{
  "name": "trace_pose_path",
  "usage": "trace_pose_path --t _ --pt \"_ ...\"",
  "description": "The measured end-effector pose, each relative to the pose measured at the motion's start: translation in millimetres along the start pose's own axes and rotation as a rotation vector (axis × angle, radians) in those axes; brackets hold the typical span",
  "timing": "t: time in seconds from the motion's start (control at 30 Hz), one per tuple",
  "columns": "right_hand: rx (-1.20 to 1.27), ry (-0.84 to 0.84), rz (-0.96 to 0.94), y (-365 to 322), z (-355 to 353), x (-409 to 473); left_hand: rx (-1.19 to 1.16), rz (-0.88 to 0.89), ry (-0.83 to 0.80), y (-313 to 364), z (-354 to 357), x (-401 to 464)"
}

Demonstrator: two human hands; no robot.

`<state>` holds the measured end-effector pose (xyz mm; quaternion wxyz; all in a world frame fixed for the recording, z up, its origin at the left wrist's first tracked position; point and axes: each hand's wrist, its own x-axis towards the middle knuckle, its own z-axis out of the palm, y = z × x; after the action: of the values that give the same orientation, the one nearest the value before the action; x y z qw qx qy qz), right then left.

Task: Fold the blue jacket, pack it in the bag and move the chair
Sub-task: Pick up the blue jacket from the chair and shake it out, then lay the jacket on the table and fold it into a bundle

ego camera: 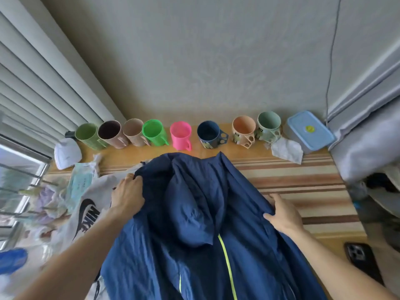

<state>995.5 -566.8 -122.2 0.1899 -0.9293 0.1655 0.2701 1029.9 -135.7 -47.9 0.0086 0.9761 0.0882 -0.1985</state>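
The blue jacket (201,213) lies spread on the table in front of me, hood folded down over its chest, a yellow-green zipper running down the front. My left hand (127,193) grips the jacket's left shoulder edge. My right hand (283,215) grips the fabric at the right shoulder, fingers curled into it. A white plastic bag (86,211) with a black logo lies under the jacket's left side. No chair is in view.
Several coloured mugs (180,135) line the back of the table against the wall, with a blue-lidded box (309,131) at the right. A striped mat (303,187) covers the table's right part. A black phone (361,260) lies near right. Crumpled bags and paper clutter the left.
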Motion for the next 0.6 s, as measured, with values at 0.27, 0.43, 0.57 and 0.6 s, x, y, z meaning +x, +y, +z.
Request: trace_pose_path --t 0.27,0.43,0.57,0.6 --pt "0.311 0.348 0.109 66.1 -92.7 51.6 0.041 0.115 0.164 16.9 -7.1 -13.4" --pt "0.454 0.399 0.081 100.4 -130.3 77.1 0.080 0.042 0.079 53.8 -1.1 8.4" --pt "0.512 0.430 0.169 132.3 -111.4 38.1 0.018 0.090 0.324 108.6 24.1 -22.2" --pt "0.503 0.425 0.192 142.8 -100.0 17.9 -0.001 0.223 0.411 126.5 36.4 -36.3"
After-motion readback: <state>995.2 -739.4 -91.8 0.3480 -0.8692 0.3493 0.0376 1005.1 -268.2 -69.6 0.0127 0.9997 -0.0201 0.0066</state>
